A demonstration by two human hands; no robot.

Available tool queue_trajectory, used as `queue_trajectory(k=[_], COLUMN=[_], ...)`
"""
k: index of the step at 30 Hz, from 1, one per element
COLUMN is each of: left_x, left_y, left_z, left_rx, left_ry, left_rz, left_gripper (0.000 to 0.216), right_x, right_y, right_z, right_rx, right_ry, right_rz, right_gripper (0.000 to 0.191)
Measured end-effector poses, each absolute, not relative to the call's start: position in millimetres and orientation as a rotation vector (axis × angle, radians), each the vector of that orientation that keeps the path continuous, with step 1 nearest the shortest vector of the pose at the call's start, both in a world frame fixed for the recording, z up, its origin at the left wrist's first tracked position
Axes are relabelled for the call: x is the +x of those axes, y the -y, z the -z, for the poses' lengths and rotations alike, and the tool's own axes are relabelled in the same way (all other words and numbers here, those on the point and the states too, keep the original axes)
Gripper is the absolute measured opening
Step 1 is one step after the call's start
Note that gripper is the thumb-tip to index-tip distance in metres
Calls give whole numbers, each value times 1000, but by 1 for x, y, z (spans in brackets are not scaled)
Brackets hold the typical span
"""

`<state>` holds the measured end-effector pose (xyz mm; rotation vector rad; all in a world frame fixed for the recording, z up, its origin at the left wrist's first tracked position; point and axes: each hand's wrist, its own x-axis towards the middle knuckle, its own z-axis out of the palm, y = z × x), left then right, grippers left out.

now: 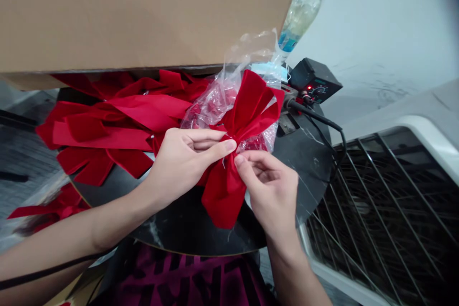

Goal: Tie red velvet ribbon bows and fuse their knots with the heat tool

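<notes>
Both hands pinch a red velvet bow (224, 196) near its gathered middle, above the front of a round black table (172, 229). My left hand (190, 158) grips the centre from the left, thumb and forefinger pressed together. From the right, my right hand (267, 181) pinches just below the knot, its other fingers curled. A thin pale thread or wire end shows at the knot. Behind the bow lies a clear plastic bag (215, 100) with red pieces in it. More red bows (107, 124) are piled on the table's left side.
A large cardboard box (143, 14) stands at the back. Behind right are plastic bottles (301, 14) and a black control box (315, 79) with a lit red light and a cable. A white-framed fan (380, 201) stands at right. Another red bow (60, 205) lies lower left.
</notes>
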<state>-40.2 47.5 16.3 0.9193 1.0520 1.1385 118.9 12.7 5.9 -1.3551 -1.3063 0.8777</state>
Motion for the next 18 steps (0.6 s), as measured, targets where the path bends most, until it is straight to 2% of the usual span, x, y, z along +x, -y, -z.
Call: queue_trajectory(k=[3, 5, 8, 10, 12, 18], left_x=[-41, -42, -42, -42, -42, -41], left_y=[-48, -50, -54, -55, -54, -49], left_z=[-11, -10, -12, -16, -20, -22], left_rx=[908, 936, 1004, 1035, 1039, 1137], left_ry=[-989, -986, -974, -940, -917, -821], left_rz=[-1079, -1038, -995, -964, -931, -954], left_gripper=[23, 26, 47, 63, 69, 53], right_x=[126, 133, 138, 139, 140, 142], right_y=[-13, -14, -19, -24, -28, -31], right_z=[0, 0, -5, -7, -7, -6], right_rx=[-1301, -1325, -1319, -1286, -1271, -1278], right_ry=[1152, 1232, 1358, 1385, 1387, 1331], right_rz=[-1211, -1117, -854, -840, -911, -1130], right_gripper=[19, 16, 13, 11, 11, 20])
